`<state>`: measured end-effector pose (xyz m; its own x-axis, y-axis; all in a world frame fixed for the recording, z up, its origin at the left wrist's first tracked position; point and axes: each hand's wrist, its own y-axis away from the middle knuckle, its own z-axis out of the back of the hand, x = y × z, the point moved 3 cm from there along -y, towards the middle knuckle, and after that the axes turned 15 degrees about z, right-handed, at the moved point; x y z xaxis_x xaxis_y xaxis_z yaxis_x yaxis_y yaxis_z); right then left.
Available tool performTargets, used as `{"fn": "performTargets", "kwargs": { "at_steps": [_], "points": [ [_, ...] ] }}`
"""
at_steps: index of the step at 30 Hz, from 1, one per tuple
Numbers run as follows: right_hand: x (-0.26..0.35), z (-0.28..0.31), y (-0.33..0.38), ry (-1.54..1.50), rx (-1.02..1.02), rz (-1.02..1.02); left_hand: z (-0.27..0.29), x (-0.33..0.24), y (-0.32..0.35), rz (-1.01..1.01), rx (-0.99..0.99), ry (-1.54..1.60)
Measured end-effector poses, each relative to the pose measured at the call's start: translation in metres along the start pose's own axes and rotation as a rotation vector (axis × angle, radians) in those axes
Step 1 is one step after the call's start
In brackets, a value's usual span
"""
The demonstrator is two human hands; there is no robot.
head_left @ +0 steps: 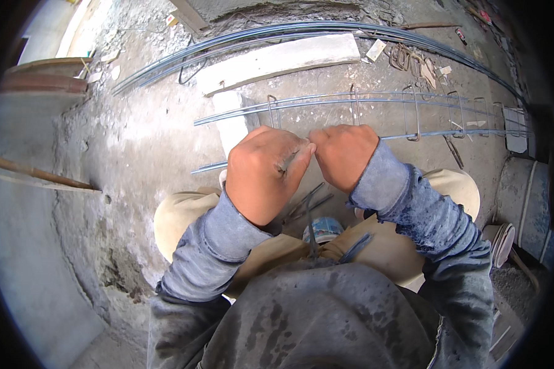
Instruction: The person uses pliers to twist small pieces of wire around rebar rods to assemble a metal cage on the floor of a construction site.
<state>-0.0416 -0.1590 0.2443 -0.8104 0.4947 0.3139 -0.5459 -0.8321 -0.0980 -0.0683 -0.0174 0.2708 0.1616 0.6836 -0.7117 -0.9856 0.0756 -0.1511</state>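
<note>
**Both fists meeting over the rebar cage**

Long rod bundle (314, 26) is arcing across the far floor. Rebar cage (215, 119) is running crosswise behind and beyond the hands; can't tell if they're touching it. White plank (283, 61) is lying between bundle and cage. Left hand (266, 169) is curling closed, right hand (345, 154) likewise, thumb sides meeting; can't tell what, if anything, either is gripping. Blue-and-white tub (324, 229) is sitting between the legs. Wire hoop (418, 120) is standing around cage bars, right of the hands.
</note>
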Motion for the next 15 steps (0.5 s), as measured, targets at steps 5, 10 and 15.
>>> {"fn": "performTargets", "kwargs": {
  "at_steps": [5,10,15],
  "points": [
    [-0.013,0.006,-0.005,-0.053,-0.101,-0.021,-0.002,-0.006,0.003,-0.108,-0.111,-0.022],
    [-0.016,0.013,-0.004,-0.161,-0.332,-0.082,0.0,-0.007,0.002,-0.085,-0.123,0.06],
    [-0.019,0.022,-0.003,-0.105,-0.512,0.022,-0.011,0.007,0.002,0.549,0.147,0.885]
  ]
}}
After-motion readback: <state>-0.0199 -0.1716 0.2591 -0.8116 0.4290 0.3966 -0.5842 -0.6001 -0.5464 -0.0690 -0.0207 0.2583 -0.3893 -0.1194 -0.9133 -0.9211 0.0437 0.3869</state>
